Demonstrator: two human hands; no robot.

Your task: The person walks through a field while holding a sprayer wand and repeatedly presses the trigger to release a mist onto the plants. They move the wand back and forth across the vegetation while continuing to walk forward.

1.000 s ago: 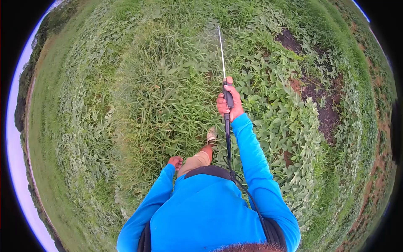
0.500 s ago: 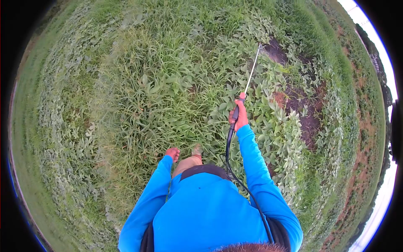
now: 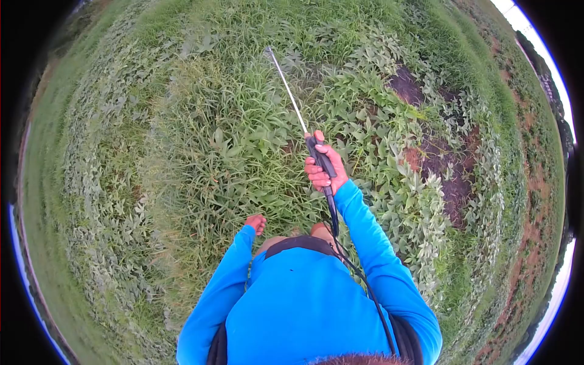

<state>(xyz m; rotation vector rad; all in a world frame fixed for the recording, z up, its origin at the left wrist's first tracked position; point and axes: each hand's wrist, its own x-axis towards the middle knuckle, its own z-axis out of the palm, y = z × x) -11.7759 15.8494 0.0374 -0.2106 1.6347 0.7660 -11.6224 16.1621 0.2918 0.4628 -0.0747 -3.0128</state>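
Observation:
My right hand is closed around the dark handle of a spray wand. The wand's thin pale tube points forward and to the left, its tip over the tall grass, with a faint mist near it. From the handle a black hose runs back past my right arm toward my shoulder. Low in front of my left hip, my left hand is curled into a loose fist above the grass. Nothing shows in its fingers.
Dense grass and leafy vines cover the ground around me. Patches of dark bare soil lie to the right. A dark strap crosses my right shoulder. Reddish soil rows run along the far right.
The wand has swung left, its tip going from the vines by the dark soil to the grass ahead. My right hand moved slightly left and back with it; my left hand barely shifted.

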